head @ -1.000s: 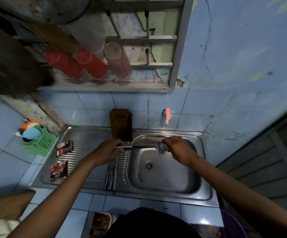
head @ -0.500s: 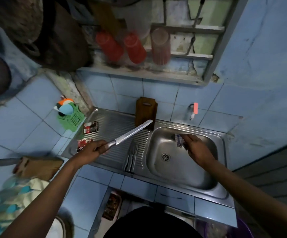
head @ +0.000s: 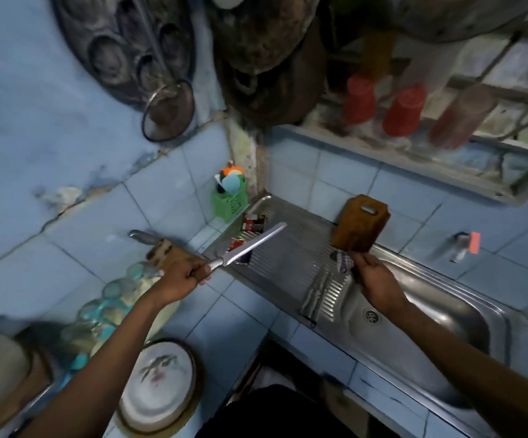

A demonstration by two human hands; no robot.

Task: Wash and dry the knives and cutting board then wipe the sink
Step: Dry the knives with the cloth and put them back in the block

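The left hand is gripping a long knife while the right hand is pinching a cloth; swinging the bare blade over the cluttered desk is risking a knock or cut.

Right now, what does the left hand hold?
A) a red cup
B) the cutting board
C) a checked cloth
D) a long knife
D: the left hand grips the handle of the long knife, whose blade points over the draining board, while the right hand holds the checked cloth.
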